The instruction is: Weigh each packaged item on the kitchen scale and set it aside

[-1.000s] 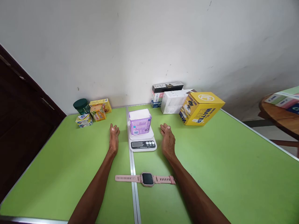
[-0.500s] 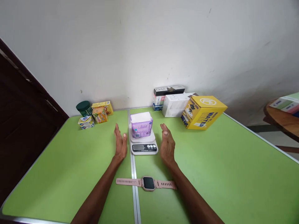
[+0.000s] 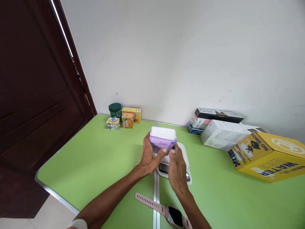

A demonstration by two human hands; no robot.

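Observation:
A purple soft pack [image 3: 162, 141] with a white top is gripped between my two hands, in front of and above the left part of a white kitchen scale [image 3: 183, 152]. My left hand [image 3: 149, 157] wraps its left side, thumb across the front. On the right side my right hand [image 3: 177, 165] presses against the pack, its thumb near the lower front corner. My hands partly cover the scale's display and buttons. Closer to me lies a pink smartwatch [image 3: 175, 216], its strap partly hidden under my right forearm.
At the back left stand a green tub [image 3: 115, 110], a yellow box [image 3: 133, 114], a small orange box [image 3: 128, 122] and a small yellow-white box [image 3: 113, 123]. To the right are stacked boxes [image 3: 216, 115], a white box [image 3: 222, 135] and a large yellow box [image 3: 271, 156] on the green table [image 3: 107, 159].
Both hands, earlier open on either side of the scale, have closed on the purple pack and lifted it off the platform toward the left. The view has turned left.

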